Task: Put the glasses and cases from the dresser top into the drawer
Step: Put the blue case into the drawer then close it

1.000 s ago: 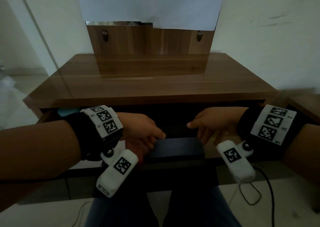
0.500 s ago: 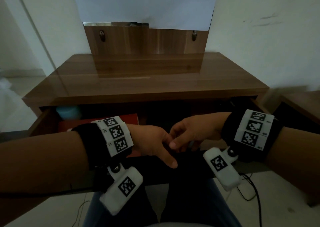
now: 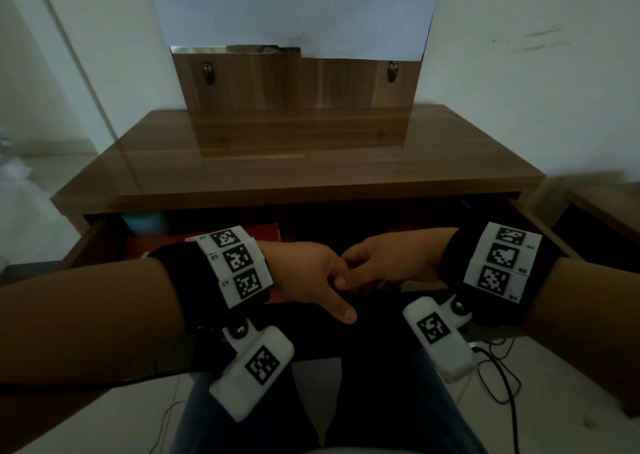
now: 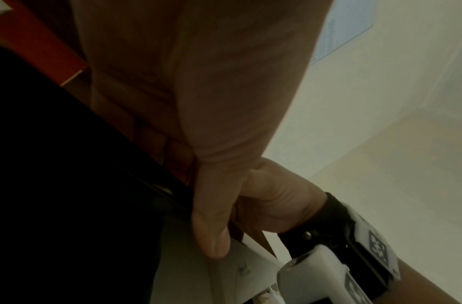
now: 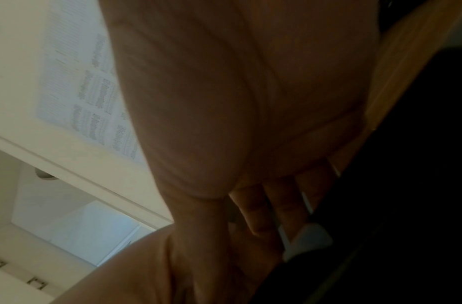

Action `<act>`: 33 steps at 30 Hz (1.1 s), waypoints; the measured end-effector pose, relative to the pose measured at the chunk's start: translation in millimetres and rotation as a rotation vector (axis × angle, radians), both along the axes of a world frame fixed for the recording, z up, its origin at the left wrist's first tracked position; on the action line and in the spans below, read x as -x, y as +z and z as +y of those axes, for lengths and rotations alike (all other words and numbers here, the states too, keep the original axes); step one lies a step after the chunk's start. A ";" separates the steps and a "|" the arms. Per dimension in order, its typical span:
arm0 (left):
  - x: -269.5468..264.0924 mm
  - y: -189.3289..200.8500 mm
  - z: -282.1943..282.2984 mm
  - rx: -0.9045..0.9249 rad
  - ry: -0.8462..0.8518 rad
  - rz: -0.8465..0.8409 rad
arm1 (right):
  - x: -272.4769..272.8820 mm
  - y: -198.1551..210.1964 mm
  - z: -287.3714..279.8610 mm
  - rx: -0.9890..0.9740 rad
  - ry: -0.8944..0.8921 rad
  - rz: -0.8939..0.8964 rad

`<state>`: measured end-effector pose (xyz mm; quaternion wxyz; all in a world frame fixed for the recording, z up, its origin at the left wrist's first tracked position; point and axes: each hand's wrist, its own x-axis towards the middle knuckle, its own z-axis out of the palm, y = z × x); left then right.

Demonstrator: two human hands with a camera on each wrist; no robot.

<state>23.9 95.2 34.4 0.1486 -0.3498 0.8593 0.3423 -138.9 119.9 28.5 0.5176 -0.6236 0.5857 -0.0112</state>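
The dresser top (image 3: 294, 166) is bare wood; no glasses or cases show on it. Below it the drawer stands pulled out, its right wall (image 3: 540, 225) in view. My left hand (image 3: 311, 277) and right hand (image 3: 381, 266) meet at the middle of the dark drawer front (image 3: 381, 318). The left thumb (image 4: 214, 226) lies down the outer face while its fingers go over the top edge. The right fingers (image 5: 266, 205) bend over the same edge, touching the left hand. A flat red item (image 3: 263, 234) and a teal object (image 3: 145, 221) lie in the drawer's left part. My hands hide the drawer's middle.
A wooden back panel (image 3: 298, 83) with a paper-covered mirror rises behind the dresser top. A low wooden table (image 3: 609, 211) stands to the right. Cables (image 3: 502, 377) trail on the floor by my knees, which sit under the drawer front.
My hands have come together from either side of a dark case in the drawer to the middle of the drawer front. The case is now out of sight.
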 end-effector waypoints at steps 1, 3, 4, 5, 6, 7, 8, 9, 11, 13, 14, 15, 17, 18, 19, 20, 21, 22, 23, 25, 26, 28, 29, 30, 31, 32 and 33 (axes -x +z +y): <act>-0.1 0.1 -1.5 0.007 0.007 0.004 | -0.1 -0.2 -0.3 0.018 -0.009 0.001; -0.4 0.1 -5.0 0.012 0.031 0.022 | 0.5 -0.8 -1.4 0.068 -0.028 0.022; -0.5 0.0 -6.9 0.022 0.040 0.033 | 0.9 -0.7 -2.0 0.098 -0.030 0.040; -0.4 -0.2 -8.6 0.040 0.044 0.042 | 1.2 -0.4 -2.6 0.128 -0.025 0.063; -0.4 -0.6 -10.4 0.063 0.043 0.053 | 1.4 -0.2 -3.3 0.158 -0.016 0.085; -0.4 -1.2 -11.9 0.090 0.044 0.064 | 1.4 0.1 -4.2 0.189 -0.007 0.105; -0.1 -1.5 -13.8 0.115 0.048 0.076 | 1.2 0.3 -5.3 0.224 -0.003 0.121; 0.3 -1.7 -15.6 0.135 0.056 0.087 | 0.9 0.6 -6.6 0.261 -0.002 0.132; 1.0 -1.5 -19.0 0.180 0.076 0.101 | 0.8 0.2 -10.6 0.316 -0.007 0.143; 2.6 -1.0 -22.0 0.249 0.090 0.107 | 1.0 0.1 -14.5 0.350 -0.013 0.157; 3.9 -0.7 -23.4 0.289 0.095 0.112 | 1.3 -0.1 -16.2 0.377 -0.018 0.158; 5.0 -0.8 -24.7 0.329 0.100 0.116 | 1.5 -0.3 -17.7 0.411 -0.028 0.154; 7.6 -1.2 -27.6 0.399 0.112 0.115 | 3.1 -0.4 -20.9 0.477 -0.056 0.131; 8.8 -1.4 -29.3 0.438 0.119 0.110 | 4.2 -0.8 -22.9 0.501 -0.063 0.124; 9.5 -1.4 -30.9 0.491 0.123 0.093 | 5.6 -1.3 -25.0 0.532 -0.052 0.133; 10.0 -1.9 -32.3 0.559 0.129 0.069 | 7.7 -2.5 -27.9 0.583 -0.024 0.162; 9.9 -3.5 -33.9 0.628 0.141 0.051 | 9.8 -3.9 -30.5 0.649 0.011 0.200; 9.5 -5.7 -35.2 0.690 0.158 0.057 | 11.6 -5.7 -32.4 0.721 0.041 0.232; 8.7 -8.5 -36.2 0.744 0.174 0.080 | 12.9 -7.1 -33.3 0.789 0.062 0.259; 7.6 -13.8 -37.7 0.835 0.187 0.124 | 15.8 -9.8 -34.9 0.902 0.080 0.309; 7.4 -15.8 -39.1 0.860 0.192 0.130 | 17.6 -11.4 -36.1 0.942 0.080 0.335; 7.4 -17.5 -42.5 0.858 0.226 0.117 | 20.9 -14.3 -39.8 0.982 0.077 0.408; 7.4 -17.5 -44.6 0.842 0.252 0.106 | 22.6 -14.9 -41.6 0.975 0.071 0.457; 7.4 -17.7 -46.7 0.828 0.277 0.091 | 24.5 -15.7 -43.5 0.956 0.058 0.500; 7.1 -18.0 -48.9 0.820 0.297 0.071 | 26.2 -16.0 -44.6 0.937 0.045 0.535; 6.9 -18.6 -51.5 0.817 0.311 0.050 | 28.0 -16.8 -46.2 0.924 0.034 0.559; 6.6 -19.7 -54.3 0.813 0.324 0.033 | 29.5 -17.5 -47.4 0.914 0.027 0.578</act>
